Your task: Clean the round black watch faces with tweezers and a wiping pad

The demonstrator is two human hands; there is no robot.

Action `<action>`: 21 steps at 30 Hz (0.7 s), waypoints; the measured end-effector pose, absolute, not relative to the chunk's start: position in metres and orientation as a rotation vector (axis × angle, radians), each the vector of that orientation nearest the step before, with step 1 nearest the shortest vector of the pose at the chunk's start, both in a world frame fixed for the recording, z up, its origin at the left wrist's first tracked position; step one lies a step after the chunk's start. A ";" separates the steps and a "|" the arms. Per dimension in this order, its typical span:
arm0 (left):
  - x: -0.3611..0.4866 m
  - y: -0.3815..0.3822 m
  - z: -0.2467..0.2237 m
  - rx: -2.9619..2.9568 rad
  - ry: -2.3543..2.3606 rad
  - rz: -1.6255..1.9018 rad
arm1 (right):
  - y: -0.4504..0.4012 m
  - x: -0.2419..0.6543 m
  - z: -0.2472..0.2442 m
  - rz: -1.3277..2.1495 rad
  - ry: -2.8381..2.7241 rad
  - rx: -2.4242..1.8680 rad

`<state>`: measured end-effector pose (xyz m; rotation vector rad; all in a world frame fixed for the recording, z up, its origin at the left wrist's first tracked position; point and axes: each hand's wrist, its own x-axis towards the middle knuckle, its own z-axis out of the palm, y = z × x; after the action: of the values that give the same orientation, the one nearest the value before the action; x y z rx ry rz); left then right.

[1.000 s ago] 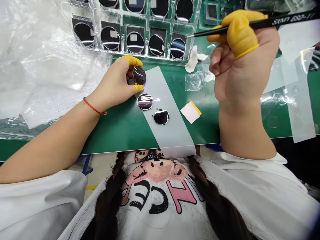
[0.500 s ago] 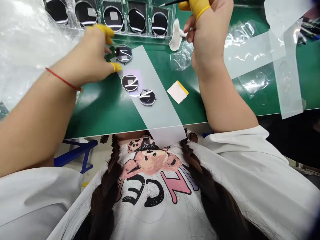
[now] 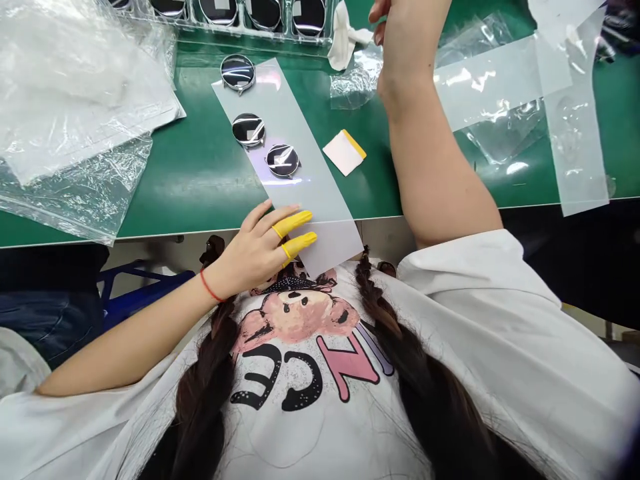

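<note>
My left hand [image 3: 270, 237] is at the table's front edge, over the near end of a translucent plastic sheet [image 3: 320, 193]. Its fingers are stretched out, two in yellow finger cots, with nothing gripped. On or at the edge of the sheet lie three round, dark, glossy pieces with silver rims: one at the far end [image 3: 237, 72], one mid-left [image 3: 249, 129], one nearer [image 3: 283, 160]. My right hand [image 3: 383, 21] is mostly cut off by the top edge; a few curled fingers show. The slim black pointed tool it held earlier is outside the view.
A clear tray [image 3: 240, 30] at the back holds several similar round pieces. White cloth [image 3: 344, 40] and crumpled clear film [image 3: 355, 80] lie beside it. A pale square pad [image 3: 345, 152] sits right of the sheet. Plastic bags [image 3: 75, 100] cover the left; translucent strips [image 3: 500, 77] the right.
My left hand has left the farthest round piece and come down to the sheet's near end. The view has shifted, so my right hand and its black tool are now largely out of frame.
</note>
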<state>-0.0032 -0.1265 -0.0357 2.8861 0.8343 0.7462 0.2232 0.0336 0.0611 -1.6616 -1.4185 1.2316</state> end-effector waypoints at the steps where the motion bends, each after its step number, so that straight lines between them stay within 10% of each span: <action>1: -0.001 -0.128 -0.044 2.833 0.852 0.859 | 0.027 0.229 0.061 1.213 -1.432 -1.667; 8: -0.002 -0.119 -0.067 2.671 0.709 1.350 | 0.057 0.260 0.031 0.781 -1.236 -1.726; 15: -0.016 -0.124 -0.075 2.723 0.867 1.128 | 0.098 0.269 0.018 0.631 -1.215 -1.509; 21: -0.051 -0.105 -0.040 2.813 0.786 1.074 | 0.053 0.297 0.041 -0.026 -1.864 -2.190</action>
<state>-0.0509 -0.1048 -0.0402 2.8133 0.7862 1.0743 0.2966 0.0530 0.0413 -2.1904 -1.8638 -0.0264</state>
